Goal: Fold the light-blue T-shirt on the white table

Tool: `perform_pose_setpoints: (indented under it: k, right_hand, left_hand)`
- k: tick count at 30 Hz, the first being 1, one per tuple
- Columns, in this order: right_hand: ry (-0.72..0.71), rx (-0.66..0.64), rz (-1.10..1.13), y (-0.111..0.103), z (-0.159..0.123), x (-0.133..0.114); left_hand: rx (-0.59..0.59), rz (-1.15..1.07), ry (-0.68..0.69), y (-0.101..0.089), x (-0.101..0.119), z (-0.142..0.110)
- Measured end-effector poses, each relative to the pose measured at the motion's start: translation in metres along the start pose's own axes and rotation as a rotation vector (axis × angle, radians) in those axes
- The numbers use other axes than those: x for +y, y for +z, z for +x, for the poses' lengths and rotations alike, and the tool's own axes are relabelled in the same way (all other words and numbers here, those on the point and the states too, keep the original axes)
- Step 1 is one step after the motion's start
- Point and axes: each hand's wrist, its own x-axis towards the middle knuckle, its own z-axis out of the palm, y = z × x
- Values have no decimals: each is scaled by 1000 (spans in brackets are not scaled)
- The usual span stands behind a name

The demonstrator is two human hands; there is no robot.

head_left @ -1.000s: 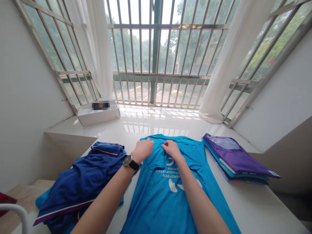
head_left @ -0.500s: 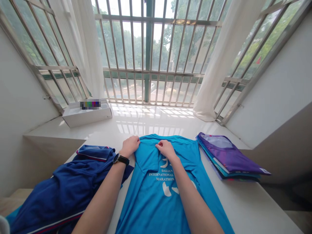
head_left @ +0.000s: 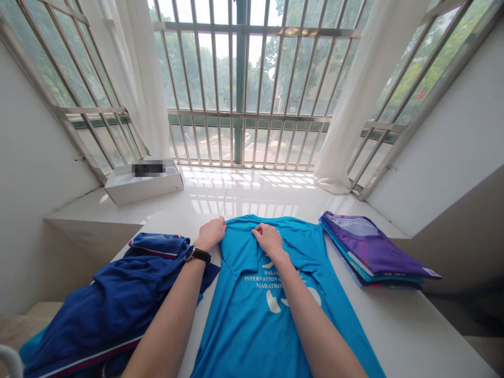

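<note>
Blue T-shirt (head_left: 252,320), lying lengthwise, collar (head_left: 293,220) far: right grip (head_left: 268,240) pinched on collar, left grip (head_left: 211,234) curled at its edge, hold unclear.

Strong daylight enters through the barred window (head_left: 241,79), blowing out the sky and laying bright glare across the white sill (head_left: 244,197). The blue T-shirt (head_left: 252,325) is evenly lit without hard shadows, its print sharp. Wide-angle distortion leans the left wall (head_left: 39,210) toward the frame edge; the label (head_left: 148,169) on the white box (head_left: 144,190) is pixelated.
</note>
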Motion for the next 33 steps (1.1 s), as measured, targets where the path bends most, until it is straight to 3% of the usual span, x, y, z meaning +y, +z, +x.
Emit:
perform_pose_setpoints:
  k: [13, 16, 20, 23, 26, 29, 33]
  right_hand:
    - [1, 23, -91, 5, -3, 0]
    - [-3, 29, -99, 7, -3, 0]
    - [0, 34, -99, 10, -4, 0]
    - [1, 37, -90, 11, -5, 0]
    - [-8, 38, -71, 10, -7, 0]
    - [-11, 37, -49, 6, -7, 2]
    - [-22, 38, -39, -1, -8, 1]
  left_hand:
    - [51, 19, 11, 1, 5, -8]
    - [64, 34, 7, -10, 10, -14]
    - [143, 52, 36, -43, 22, -36]
    - [155, 41, 103, -66, 33, -70]
    - [112, -5, 199, -69, 44, -121]
    - [100, -121, 256, -50, 49, -183]
    - [173, -332, 241, 4, 43, -268]
